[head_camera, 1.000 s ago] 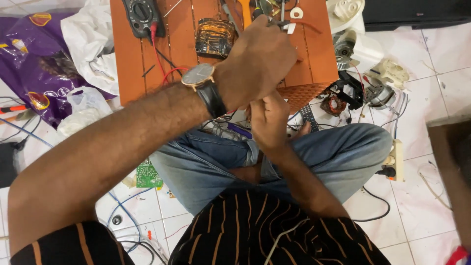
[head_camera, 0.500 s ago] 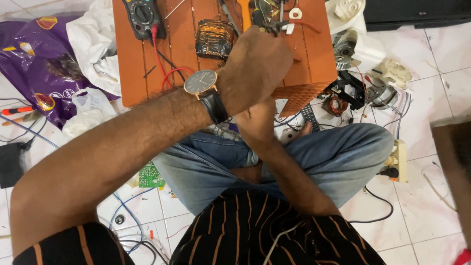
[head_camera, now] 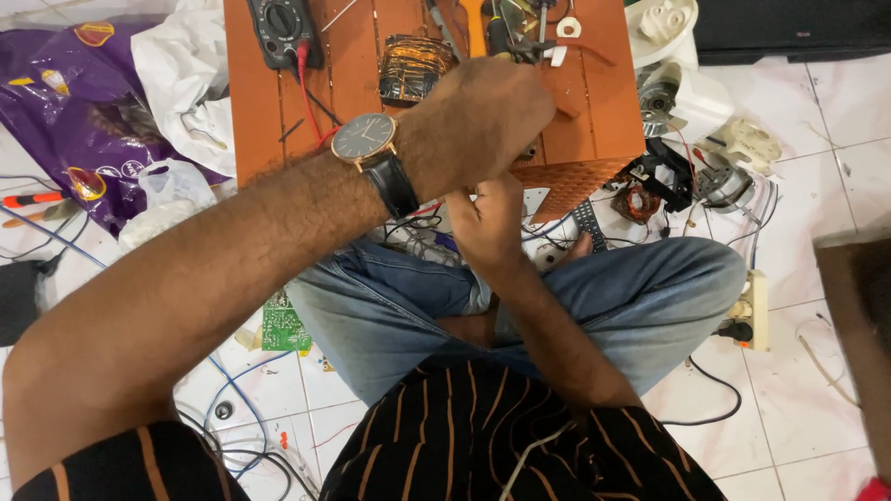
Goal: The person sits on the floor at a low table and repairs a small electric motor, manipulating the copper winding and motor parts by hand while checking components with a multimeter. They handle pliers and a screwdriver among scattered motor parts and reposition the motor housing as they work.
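Observation:
My left hand (head_camera: 478, 116), with a dark-faced wristwatch (head_camera: 364, 137) on a black strap, hovers over the front edge of an orange wooden stool (head_camera: 585, 139). Its fingers curl downward and hide whatever is under them. My right hand (head_camera: 487, 223) sits just below it, above my lap, with its fingertips tucked up behind the left hand. On the stool lie a black multimeter (head_camera: 283, 28) with a red lead, a copper wire coil (head_camera: 413, 67) and several hand tools (head_camera: 506, 32).
A purple bag (head_camera: 65, 102) and a white plastic bag (head_camera: 186, 83) lie left of the stool. Motor parts (head_camera: 659, 97), a remote control (head_camera: 587, 223) and a power strip (head_camera: 754, 311) are on the right. A green circuit board (head_camera: 281, 327) and loose wires lie on the white tiles.
Both hands stay together at the stool's front edge. The left wrist has shifted slightly up and left, and the right hand has slid a little left beneath it.

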